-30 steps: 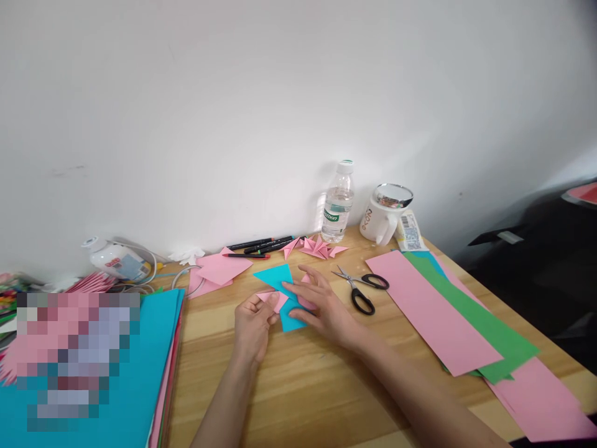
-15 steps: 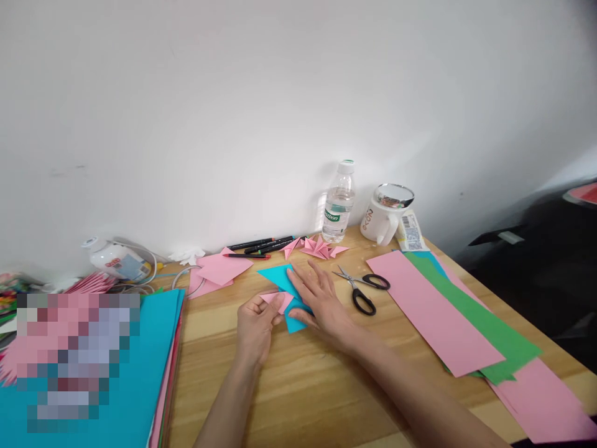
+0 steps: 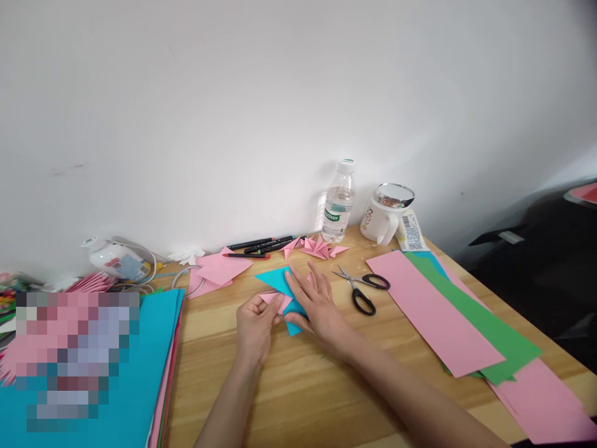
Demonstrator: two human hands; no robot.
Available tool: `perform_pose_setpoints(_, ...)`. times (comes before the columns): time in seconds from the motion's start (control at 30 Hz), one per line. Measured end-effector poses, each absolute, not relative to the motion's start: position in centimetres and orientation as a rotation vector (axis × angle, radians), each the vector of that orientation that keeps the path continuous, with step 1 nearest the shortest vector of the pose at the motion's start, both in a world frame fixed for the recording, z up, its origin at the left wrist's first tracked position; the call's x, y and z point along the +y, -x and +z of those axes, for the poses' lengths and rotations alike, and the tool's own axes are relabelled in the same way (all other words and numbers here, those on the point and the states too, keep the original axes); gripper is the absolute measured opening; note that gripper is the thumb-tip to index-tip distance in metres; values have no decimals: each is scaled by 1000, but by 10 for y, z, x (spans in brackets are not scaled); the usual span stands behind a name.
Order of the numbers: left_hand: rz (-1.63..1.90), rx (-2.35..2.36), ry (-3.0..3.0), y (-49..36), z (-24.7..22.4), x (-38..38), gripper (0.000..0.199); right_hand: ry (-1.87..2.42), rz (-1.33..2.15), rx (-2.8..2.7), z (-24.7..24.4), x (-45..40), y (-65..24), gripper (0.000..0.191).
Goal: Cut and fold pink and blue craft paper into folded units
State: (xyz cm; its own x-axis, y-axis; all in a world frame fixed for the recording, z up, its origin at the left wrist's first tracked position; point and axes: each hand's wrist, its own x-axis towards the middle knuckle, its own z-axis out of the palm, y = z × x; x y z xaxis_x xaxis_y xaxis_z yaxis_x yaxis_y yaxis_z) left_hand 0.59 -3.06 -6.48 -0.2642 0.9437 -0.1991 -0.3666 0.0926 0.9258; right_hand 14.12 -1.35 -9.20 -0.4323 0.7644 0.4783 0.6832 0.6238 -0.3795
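My left hand is closed, pinching a small folded piece of pink paper between thumb and fingers. Beside it, my right hand lies with stretched fingers on a blue piece of paper, covering its right part. The blue paper rests on the wooden table, one pointed corner to the left and another part showing below the right hand. The pink piece overlaps the blue paper's near-left side. Just right of my right hand lie black-handled scissors, blades partly apart.
Pink folded pieces, pens, a water bottle and a mug line the wall. Pink strips and green paper lie right. At left are a blue paper stack, pink sheets and a white bottle.
The blue paper has shifted slightly left under my right hand, which has moved a little with it. My left hand still pinches the pink piece in nearly the same spot.
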Motion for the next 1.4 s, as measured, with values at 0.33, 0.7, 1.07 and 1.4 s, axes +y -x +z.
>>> perform_pose_setpoints(0.33, 1556, 1151, -520, -4, -57, -31, 38, 894, 535, -1611, -83, -17, -142, 22)
perform_pose_setpoints(0.7, 1559, 1210, -468, -4, -62, -29, 31, 897, 614, -1710, -89, -25, -136, 29)
perform_pose_setpoints(1.07, 1469, 1313, -695, -11, -66, -35, 25, 1007, 702, -1493, -82, -28, -131, 13)
perform_pose_setpoints(1.4, 1539, 1327, -553, -15, -69, -36, 28, 963, 803, -1451, -82, -33, -126, 14)
